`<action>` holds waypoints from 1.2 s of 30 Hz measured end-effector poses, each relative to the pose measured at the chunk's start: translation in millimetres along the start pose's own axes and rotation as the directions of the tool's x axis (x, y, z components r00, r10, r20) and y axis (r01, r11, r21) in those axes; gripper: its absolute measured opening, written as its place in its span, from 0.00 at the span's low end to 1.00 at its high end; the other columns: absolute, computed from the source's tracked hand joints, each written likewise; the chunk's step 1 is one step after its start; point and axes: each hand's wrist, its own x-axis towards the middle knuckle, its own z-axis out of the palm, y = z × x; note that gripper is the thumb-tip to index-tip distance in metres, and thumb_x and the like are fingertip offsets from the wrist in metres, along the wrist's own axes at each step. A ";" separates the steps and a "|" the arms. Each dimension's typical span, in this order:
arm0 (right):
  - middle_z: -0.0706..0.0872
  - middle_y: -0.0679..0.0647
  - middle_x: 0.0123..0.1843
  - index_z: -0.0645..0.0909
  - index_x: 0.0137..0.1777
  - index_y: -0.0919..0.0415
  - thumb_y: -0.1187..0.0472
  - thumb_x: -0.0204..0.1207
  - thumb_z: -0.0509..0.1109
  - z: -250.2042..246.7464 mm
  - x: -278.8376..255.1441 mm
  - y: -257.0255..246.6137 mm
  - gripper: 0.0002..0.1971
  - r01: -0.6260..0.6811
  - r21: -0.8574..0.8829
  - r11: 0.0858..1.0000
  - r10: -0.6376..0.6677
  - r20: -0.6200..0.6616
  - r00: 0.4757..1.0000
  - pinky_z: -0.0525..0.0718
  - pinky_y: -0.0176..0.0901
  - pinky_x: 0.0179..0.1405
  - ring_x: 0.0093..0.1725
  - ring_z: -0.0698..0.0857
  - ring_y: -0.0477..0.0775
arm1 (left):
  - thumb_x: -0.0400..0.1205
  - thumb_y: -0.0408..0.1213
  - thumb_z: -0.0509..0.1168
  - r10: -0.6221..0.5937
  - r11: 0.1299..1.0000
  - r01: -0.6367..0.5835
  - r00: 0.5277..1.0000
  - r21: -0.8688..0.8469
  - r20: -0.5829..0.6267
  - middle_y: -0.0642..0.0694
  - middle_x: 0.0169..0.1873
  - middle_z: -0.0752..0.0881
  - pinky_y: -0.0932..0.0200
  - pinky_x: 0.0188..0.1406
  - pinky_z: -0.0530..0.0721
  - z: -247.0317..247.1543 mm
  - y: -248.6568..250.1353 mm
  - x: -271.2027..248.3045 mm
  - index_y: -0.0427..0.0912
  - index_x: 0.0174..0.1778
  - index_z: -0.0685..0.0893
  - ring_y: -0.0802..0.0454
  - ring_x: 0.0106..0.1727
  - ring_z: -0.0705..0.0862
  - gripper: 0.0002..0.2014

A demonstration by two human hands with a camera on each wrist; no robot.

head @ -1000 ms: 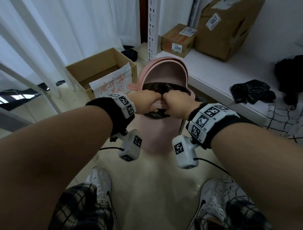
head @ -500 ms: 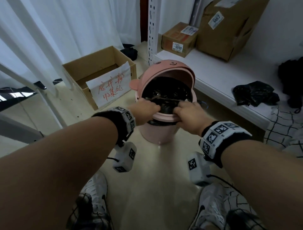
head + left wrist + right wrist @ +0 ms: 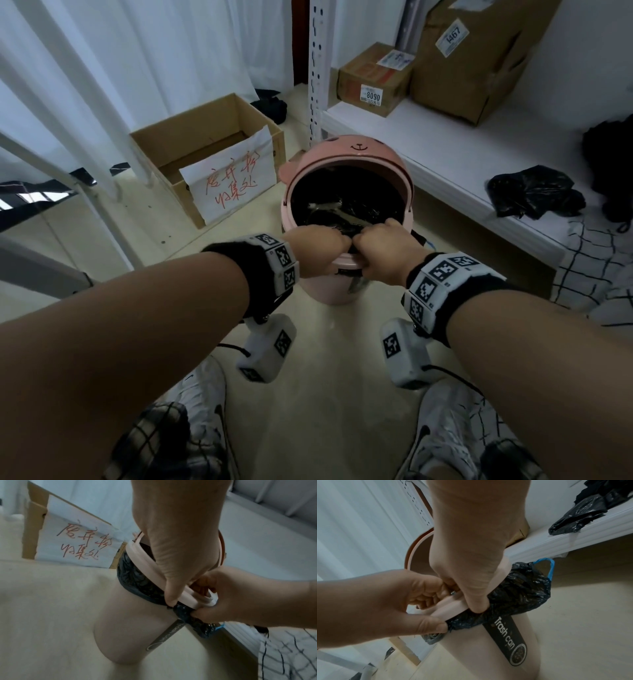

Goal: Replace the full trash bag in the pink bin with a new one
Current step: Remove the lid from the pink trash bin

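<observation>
We have the pink bin [image 3: 337,289] on the floor in front of us, lid flipped up and back, lined with a black trash bag [image 3: 346,205] whose edge is folded down over the rim. Left hand [image 3: 317,251] and right hand [image 3: 382,255] meet at the near rim, knuckles nearly touching. In the wrist views each hand pinches the folded bag edge [image 3: 508,599] between thumb and curled fingers, right at the rim band [image 3: 154,574].

Step in hand, we judge: freeing the old bag's cuff from the rim, early in the task. Next move likely calls for peeling the cuff up off the rim all round, then gathering it and lifting the bag out. The blue drawstring loop [image 3: 550,566] hangs at the far side.

Bag is thin crinkly glossy plastic, will stretch or tear if yanked. Bin is smooth matte rounded plastic with a dark "Trash can" label [image 3: 508,639]. Another crumpled black bag [image 3: 534,192] lies on the white shelf [image 3: 445,150], possibly the replacement.
</observation>
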 end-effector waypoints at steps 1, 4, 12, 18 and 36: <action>0.83 0.54 0.46 0.78 0.46 0.55 0.58 0.69 0.68 1.0 0.3 1.0 0.07 -0.031 0.043 0.999 0.031 0.004 1.000 0.71 0.46 0.54 0.50 0.82 0.58 | 0.83 0.40 0.59 -0.005 1.000 0.005 1.000 0.026 0.005 0.40 0.59 0.82 0.52 0.55 0.77 -1.0 -1.5 0.7 0.38 0.62 0.76 0.41 0.58 0.81 0.14; 0.78 0.52 0.39 0.77 0.43 0.57 0.59 0.68 0.70 2.8 0.8 2.0 0.06 -0.097 0.168 0.981 0.097 0.010 0.995 0.70 0.43 0.46 0.40 0.76 0.55 | 0.83 0.37 0.58 0.002 0.994 -0.004 1.000 0.109 0.019 0.38 0.59 0.81 0.52 0.54 0.76 -6.7 -7.9 2.6 0.36 0.63 0.74 0.41 0.58 0.80 0.14; 0.85 0.55 0.46 0.79 0.51 0.59 0.60 0.70 0.69 5.6 4.4 -0.5 0.10 -0.010 0.174 0.985 0.023 -0.070 0.997 0.65 0.41 0.49 0.50 0.83 0.58 | 0.82 0.36 0.58 -0.003 0.991 0.002 1.000 0.135 0.006 0.38 0.54 0.82 0.57 0.45 0.70 -2.7 -17.4 -0.8 0.36 0.60 0.74 0.40 0.53 0.81 0.13; 0.86 0.55 0.52 0.75 0.57 0.58 0.59 0.71 0.69 0.7 8.2 8.8 0.14 -0.028 0.150 0.988 0.049 -0.139 0.989 0.69 0.47 0.59 0.53 0.84 0.59 | 0.79 0.41 0.66 -0.016 1.000 0.016 0.999 -0.022 -0.028 0.39 0.54 0.84 0.46 0.54 0.80 -14.8 -20.6 4.8 0.39 0.63 0.72 0.39 0.54 0.83 0.19; 0.82 0.49 0.39 0.76 0.40 0.52 0.53 0.70 0.72 1.0 -12.8 34.5 0.07 -0.156 -0.072 0.985 0.160 0.049 0.986 0.65 0.51 0.58 0.47 0.82 0.56 | 0.86 0.45 0.56 -0.051 0.971 0.075 0.993 0.226 -0.107 0.44 0.66 0.77 0.47 0.63 0.77 -15.7 -31.3 -3.3 0.48 0.72 0.74 0.42 0.66 0.75 0.19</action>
